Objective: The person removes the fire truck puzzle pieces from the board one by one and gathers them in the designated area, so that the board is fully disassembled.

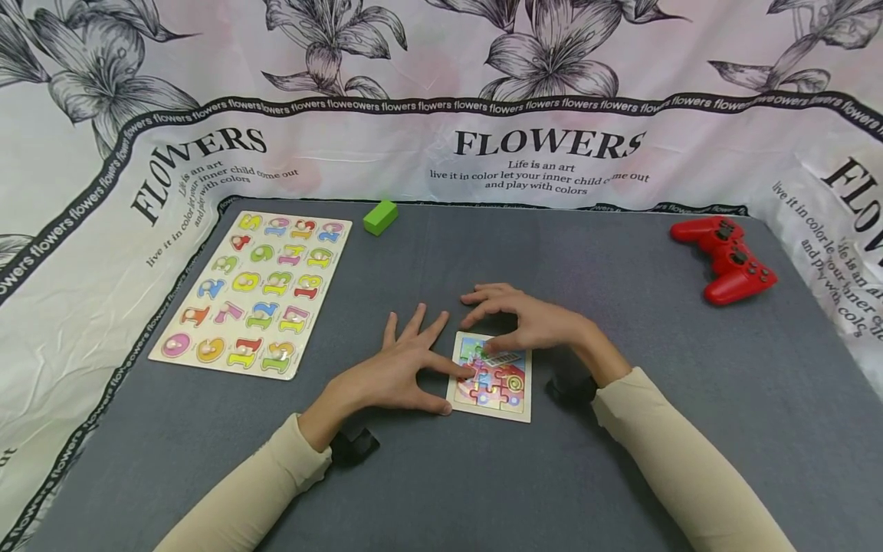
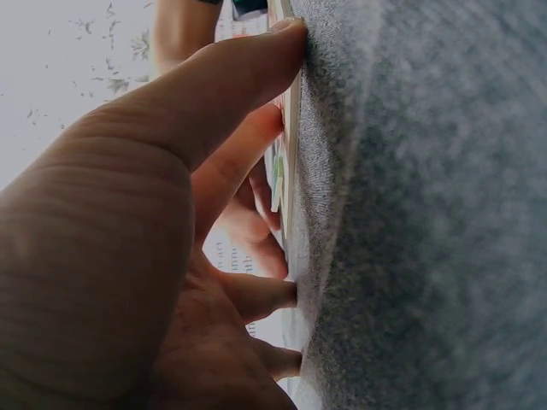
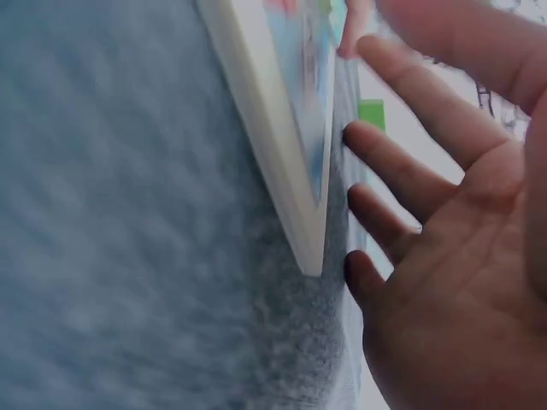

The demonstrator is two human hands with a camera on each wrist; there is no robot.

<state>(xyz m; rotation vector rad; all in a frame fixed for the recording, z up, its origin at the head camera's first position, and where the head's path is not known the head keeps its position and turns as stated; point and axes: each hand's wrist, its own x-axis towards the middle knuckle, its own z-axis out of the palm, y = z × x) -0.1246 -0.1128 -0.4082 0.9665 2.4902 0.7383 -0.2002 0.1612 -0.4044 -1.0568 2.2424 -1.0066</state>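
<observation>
A small jigsaw puzzle board (image 1: pixel 523 412) with a colourful picture lies on the grey table. My left hand (image 1: pixel 393 376) has its fingers spread; the index fingertip touches the puzzle's left part and the thumb rests at the board's lower left edge. One puzzle piece (image 1: pixel 503 359) sits tilted, raised above the others; its edge also sticks up in the left wrist view. My right hand (image 1: pixel 531 316) arches over the upper right corner, thumb tip right at the raised piece, other fingers extended past the top edge. In the right wrist view its fingers (image 3: pixel 402 166) are spread apart.
A number puzzle board (image 1: pixel 251 295) lies at the left. Near the back edge stands a green block (image 1: pixel 380 218). A red game controller (image 1: pixel 724 259) lies at the back right. Behind the table hangs a flower-printed cloth (image 1: pixel 386 146).
</observation>
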